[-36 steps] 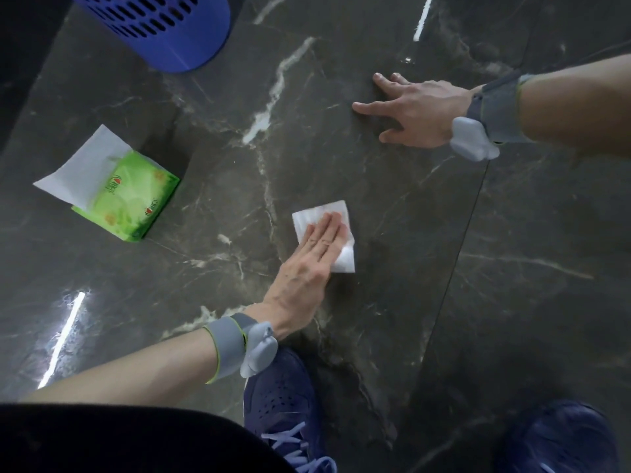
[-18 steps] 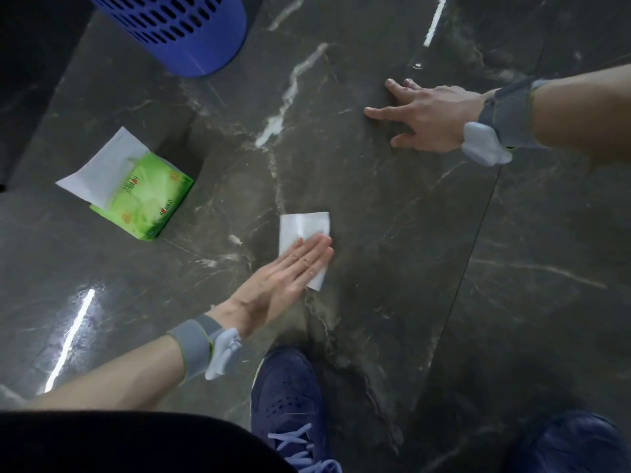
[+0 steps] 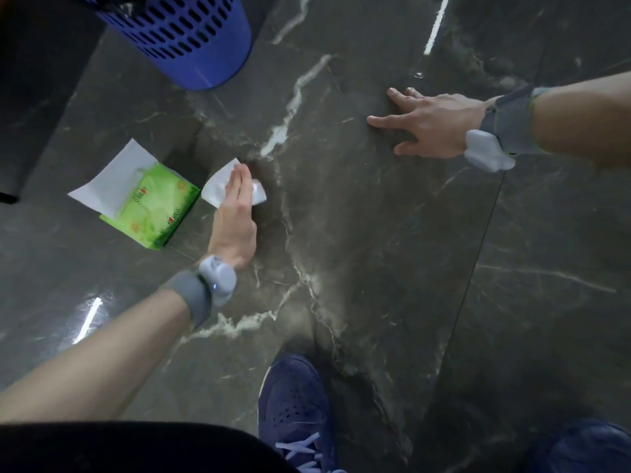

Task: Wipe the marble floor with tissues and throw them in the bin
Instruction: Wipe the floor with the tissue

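The left hand (image 3: 235, 213) presses a white tissue (image 3: 218, 187) flat on the marble floor (image 3: 375, 250) with straight fingers, just beside the green tissue pack (image 3: 160, 206); the right hand (image 3: 430, 126) rests spread on the floor. The blue bin (image 3: 184, 32) stands beyond the pack.

Single view only. The head-worn wide-angle camera looks forward and steeply down from close above the dark grey white-veined marble floor (image 3: 375, 233). The wearer's dark blue laced shoe (image 3: 293, 404) lies at the bottom edge. The blue perforated plastic bin (image 3: 191, 39) is cropped by the top edge.
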Demonstrator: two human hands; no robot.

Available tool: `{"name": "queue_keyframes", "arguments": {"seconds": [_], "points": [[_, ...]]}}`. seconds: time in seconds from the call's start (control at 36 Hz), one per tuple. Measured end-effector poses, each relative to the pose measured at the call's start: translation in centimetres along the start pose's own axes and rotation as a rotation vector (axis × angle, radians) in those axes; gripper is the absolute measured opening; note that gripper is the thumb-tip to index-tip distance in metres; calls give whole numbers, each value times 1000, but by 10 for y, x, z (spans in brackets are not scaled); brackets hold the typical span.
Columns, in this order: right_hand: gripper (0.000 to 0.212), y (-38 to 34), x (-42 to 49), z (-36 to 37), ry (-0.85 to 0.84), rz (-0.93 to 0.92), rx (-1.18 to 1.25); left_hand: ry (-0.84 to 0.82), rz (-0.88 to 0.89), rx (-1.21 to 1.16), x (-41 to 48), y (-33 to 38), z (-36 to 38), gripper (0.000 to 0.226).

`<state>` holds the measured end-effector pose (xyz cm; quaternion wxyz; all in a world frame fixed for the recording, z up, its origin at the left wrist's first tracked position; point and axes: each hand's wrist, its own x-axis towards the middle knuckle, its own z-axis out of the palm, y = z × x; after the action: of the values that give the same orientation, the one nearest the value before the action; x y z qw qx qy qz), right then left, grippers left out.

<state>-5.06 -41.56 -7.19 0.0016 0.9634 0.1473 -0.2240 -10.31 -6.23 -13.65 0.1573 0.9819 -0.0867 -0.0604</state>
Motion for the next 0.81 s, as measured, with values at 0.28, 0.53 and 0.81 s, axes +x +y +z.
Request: {"name": "queue_keyframes", "arguments": {"seconds": [0.28, 0.53, 0.81], "points": [[68, -2, 5, -3, 0, -30, 11, -46, 53, -109, 42, 63, 17, 75], [67, 6, 4, 3, 9, -25, 38, -194, 556, 29, -41, 100, 50, 81], [68, 4, 5, 0, -15, -17, 13, -233, 792, 176, -45, 74, 34, 69]]}}
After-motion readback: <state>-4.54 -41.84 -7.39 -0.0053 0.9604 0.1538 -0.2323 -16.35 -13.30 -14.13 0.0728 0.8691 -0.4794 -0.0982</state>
